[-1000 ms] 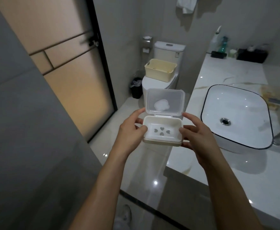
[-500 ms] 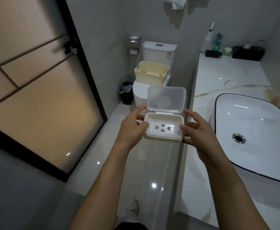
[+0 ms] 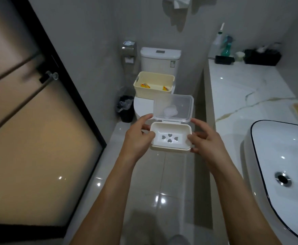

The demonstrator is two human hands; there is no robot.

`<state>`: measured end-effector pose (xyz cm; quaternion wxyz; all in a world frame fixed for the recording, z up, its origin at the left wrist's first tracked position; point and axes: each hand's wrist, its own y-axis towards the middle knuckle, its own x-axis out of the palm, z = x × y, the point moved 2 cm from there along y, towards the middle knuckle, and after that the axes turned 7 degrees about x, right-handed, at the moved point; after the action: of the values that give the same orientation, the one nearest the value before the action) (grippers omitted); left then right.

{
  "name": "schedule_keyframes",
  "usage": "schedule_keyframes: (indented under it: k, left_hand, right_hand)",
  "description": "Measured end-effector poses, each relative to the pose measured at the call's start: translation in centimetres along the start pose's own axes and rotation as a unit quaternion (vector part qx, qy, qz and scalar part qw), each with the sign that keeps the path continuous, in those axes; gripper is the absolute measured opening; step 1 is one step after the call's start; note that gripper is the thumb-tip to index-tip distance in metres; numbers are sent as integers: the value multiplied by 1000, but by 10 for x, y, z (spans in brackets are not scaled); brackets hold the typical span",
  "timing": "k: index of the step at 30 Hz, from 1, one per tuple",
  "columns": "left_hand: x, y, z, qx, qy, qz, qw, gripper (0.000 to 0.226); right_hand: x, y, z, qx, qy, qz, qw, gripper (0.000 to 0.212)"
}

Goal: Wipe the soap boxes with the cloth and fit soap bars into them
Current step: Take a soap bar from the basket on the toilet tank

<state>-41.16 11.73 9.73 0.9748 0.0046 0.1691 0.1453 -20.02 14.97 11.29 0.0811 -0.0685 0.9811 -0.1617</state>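
A cream soap box (image 3: 170,138) is held in front of me, its clear hinged lid (image 3: 173,108) standing open. The tray inside is empty and shows heart-shaped drain holes. My left hand (image 3: 137,138) grips the box's left end with thumb on the rim and fingers behind. My right hand (image 3: 204,138) holds the right end the same way. On the closed toilet seat stands a cream basket (image 3: 153,83) with yellow-wrapped items inside it. No cloth is in either hand.
A marble counter (image 3: 242,96) runs along the right with a white basin (image 3: 282,167). Bottles and a black box stand at the counter's far end. A frosted sliding door (image 3: 38,129) fills the left. A black bin (image 3: 126,107) stands beside the toilet (image 3: 159,58).
The view has swung left and moved closer to the toilet. The open soap box stays held between both hands, now nearer the basket.
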Motion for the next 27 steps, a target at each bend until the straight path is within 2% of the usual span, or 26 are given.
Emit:
schedule_keyframes:
  k: [8,19,27]
  left_hand:
    - [-16,90,-34,-19,-1,25,1000,61]
    - [-12,274,-55,-45,-12,61,997,62]
    - [5,369,-80,-91,-23,33,995,67]
  right_hand:
    - [41,94,-22,16,-3,-28,999,54]
    - [71,286,-76,-7,-28,-51,998,56]
    - [78,394,-75,5,-77,-37,996,60]
